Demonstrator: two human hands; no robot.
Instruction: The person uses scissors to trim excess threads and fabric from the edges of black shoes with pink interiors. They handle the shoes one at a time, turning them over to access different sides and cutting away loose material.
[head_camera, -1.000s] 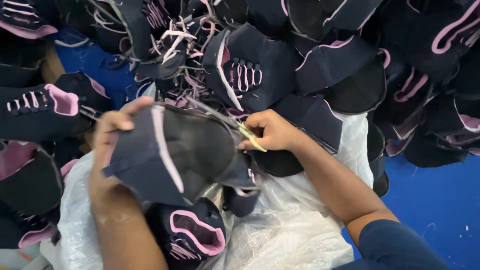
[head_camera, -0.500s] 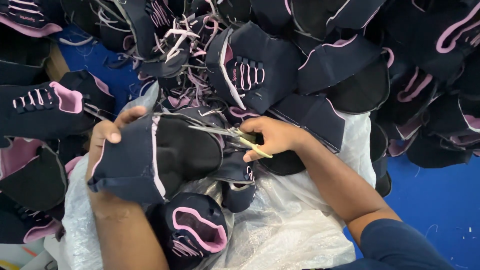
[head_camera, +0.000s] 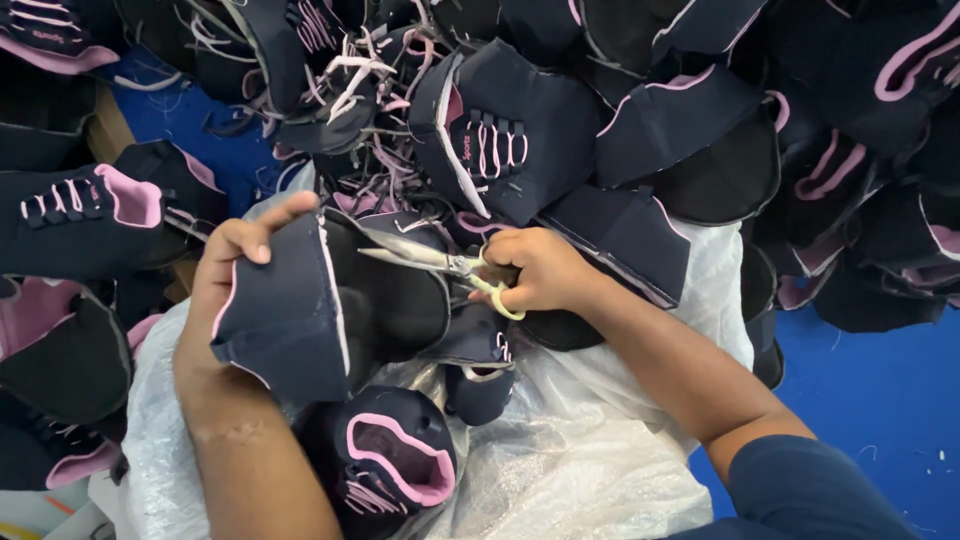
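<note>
My left hand grips a dark navy shoe upper with a pale pink seam, thumb and fingers pinching its left edge. My right hand holds a pair of scissors with yellow-green handles. The blades are parted and point left at the upper's top edge. Both hands work over crinkled clear plastic sheeting spread beneath them.
A large heap of navy and pink shoe uppers with laces fills the top and both sides. Another upper with a pink collar lies just below my hands. A blue surface shows at the right and upper left.
The upper has been turned in my left hand so its side panel faces up. The scissors have swung down and left toward its edge, with blades now parted.
</note>
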